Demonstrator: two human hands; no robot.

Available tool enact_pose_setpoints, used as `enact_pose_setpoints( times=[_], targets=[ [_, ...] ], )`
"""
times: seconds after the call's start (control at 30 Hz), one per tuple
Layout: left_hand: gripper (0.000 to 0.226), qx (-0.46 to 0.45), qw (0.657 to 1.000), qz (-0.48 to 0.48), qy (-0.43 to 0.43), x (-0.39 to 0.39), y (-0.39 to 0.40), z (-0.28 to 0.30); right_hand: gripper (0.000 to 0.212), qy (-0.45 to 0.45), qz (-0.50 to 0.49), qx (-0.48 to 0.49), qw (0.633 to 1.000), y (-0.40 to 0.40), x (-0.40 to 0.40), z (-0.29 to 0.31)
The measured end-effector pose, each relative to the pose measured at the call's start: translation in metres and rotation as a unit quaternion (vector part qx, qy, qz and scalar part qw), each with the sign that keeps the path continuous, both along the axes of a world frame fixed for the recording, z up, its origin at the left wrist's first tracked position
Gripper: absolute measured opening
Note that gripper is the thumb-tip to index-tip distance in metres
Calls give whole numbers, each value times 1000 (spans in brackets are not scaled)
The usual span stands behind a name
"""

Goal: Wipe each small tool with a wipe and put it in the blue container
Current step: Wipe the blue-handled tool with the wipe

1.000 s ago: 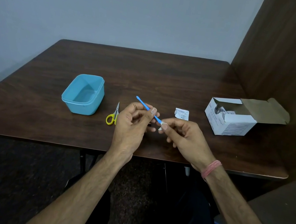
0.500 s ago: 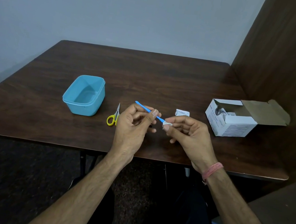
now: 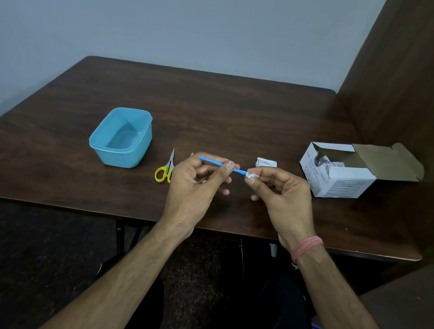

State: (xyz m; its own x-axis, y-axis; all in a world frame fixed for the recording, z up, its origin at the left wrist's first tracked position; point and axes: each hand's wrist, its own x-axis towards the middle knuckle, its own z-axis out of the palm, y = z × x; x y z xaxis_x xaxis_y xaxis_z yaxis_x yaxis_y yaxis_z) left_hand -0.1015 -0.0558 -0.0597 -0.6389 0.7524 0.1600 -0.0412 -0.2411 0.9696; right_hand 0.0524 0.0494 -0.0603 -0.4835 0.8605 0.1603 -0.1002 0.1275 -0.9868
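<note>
My left hand (image 3: 195,183) pinches a thin blue stick tool (image 3: 212,161) near its middle, holding it almost level above the table's front. My right hand (image 3: 279,194) pinches a small white wipe (image 3: 251,176) around the tool's right tip. The blue container (image 3: 120,137) stands open to the left with nothing visible inside. Small yellow-handled scissors (image 3: 165,169) lie between the container and my left hand, partly hidden by it.
A torn white wipe wrapper (image 3: 266,163) lies just behind my right hand. An open white cardboard box (image 3: 339,172) of wipes sits at the right, near a brown wooden partition (image 3: 422,83). The dark wooden table (image 3: 205,105) ends just below my wrists.
The blue tool has tilted from slanted to nearly level. My right hand with the wipe has slid rightward along the tool to its tip.
</note>
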Motion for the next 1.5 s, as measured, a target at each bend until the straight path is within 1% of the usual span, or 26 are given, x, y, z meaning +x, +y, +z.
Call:
enact_pose_setpoints(
  times=[0.1, 0.2, 0.43, 0.57, 0.67, 0.73, 0.87, 1.03, 1.17, 1.3, 1.43, 1.5],
  targets=[
    [2, 10, 1000, -3, 5, 0, -1, 0, 11, 14, -10, -7, 1000, 0, -1, -1],
    [5, 13, 1000, -3, 15, 0, 0, -1, 13, 21, -13, -12, 1000, 0, -1, -1],
    [6, 13, 1000, -8, 27, 1, 0, -2, 10, 19, -17, -15, 1000, 2, -1, -2],
    [5, 15, 1000, 1, 15, 0, 0, -1, 6, 9, -12, -19, 1000, 0, -1, -1],
    [5, 15, 1000, 3, 9, -1, 0, -1, 13, -3, -4, -13, 1000, 0, -3, -1],
    [5, 16, 1000, 7, 4, 0, 0, -1, 13, -3, -5, -18, 1000, -1, -3, 0],
    [5, 14, 1000, 16, 2, 1, 1, -1, 7, 22, -22, -54, 998, -4, -4, 3],
    [5, 14, 1000, 15, 5, 2, 0, 1, 6, 42, -37, -68, 996, -4, -4, 3],
    [12, 37, 998, 35, -22, 1, 0, 1, 5, 94, -84, -107, 986, 0, -3, 2],
    [11, 14, 999, 23, 20, 2, -1, 1, 4, 65, -49, -83, 993, -1, -2, 1],
    [13, 14, 1000, 6, 8, 1, -1, 0, 10, 44, -43, -62, 996, -3, -2, 2],
    [12, 10, 1000, -3, 6, 0, -1, -1, 11, 48, -46, -62, 996, -3, -1, 2]
  ],
)
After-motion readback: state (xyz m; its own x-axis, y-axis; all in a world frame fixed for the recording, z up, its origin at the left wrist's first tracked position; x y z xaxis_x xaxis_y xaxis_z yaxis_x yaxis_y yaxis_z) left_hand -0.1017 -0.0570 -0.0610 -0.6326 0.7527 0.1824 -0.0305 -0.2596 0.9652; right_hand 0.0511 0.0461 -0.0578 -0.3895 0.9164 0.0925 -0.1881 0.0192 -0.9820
